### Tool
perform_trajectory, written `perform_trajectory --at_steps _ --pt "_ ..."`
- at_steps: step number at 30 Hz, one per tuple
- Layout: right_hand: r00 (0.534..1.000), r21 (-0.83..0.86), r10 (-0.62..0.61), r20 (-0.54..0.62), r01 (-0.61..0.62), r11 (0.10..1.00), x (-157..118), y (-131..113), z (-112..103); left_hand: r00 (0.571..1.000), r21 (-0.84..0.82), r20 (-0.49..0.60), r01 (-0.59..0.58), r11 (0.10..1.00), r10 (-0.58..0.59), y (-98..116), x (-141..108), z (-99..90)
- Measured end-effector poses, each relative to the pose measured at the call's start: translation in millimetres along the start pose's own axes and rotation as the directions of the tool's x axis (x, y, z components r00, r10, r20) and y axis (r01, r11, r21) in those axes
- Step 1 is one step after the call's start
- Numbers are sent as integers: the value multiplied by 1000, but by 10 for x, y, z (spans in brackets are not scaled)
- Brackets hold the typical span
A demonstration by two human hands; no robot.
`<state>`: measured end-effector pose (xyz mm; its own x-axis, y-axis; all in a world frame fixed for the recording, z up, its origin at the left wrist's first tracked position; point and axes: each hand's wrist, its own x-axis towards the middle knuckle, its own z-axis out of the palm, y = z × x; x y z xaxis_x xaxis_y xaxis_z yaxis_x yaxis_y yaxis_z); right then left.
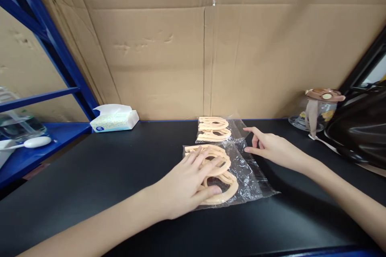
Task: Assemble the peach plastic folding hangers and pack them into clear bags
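Your left hand (183, 186) lies flat with its fingers spread on the near bag (247, 176), and it isn't gripping anything. That clear bag sits on the black table (90, 192) in front of you, with soft-looking beige loops (231, 192) inside. Your right hand (274, 148) has its thumb and pointing finger apart, close to the clear ends of both bags; I can't tell if it touches the plastic. The far bag (238, 125), with more loops, lies just behind the near one. If you push down too hard with your left hand, the loops might bend or squash. If you press too lightly, a pull could make the slippery bag slide. The plastic looks thin and crinkly, so a hard tug might rip it. If the two bags overlap, pulling one could drag the other.
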<state>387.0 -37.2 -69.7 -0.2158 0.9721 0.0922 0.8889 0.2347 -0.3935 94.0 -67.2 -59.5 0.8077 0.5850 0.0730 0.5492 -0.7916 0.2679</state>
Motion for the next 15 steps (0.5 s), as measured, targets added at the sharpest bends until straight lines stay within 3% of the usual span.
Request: perform_trajectory --at_steps 5,9,15 --pt "990 225 -78 120 50 973 25 95 59 1000 22 1 14 1000 -14 118 111 182" --pt "981 481 -160 108 89 872 7 39 -10 998 50 -23 -59 997 60 72 154 239" --pt "992 727 -119 34 57 684 -57 -268 20 992 72 -19 -124 990 125 75 94 250"
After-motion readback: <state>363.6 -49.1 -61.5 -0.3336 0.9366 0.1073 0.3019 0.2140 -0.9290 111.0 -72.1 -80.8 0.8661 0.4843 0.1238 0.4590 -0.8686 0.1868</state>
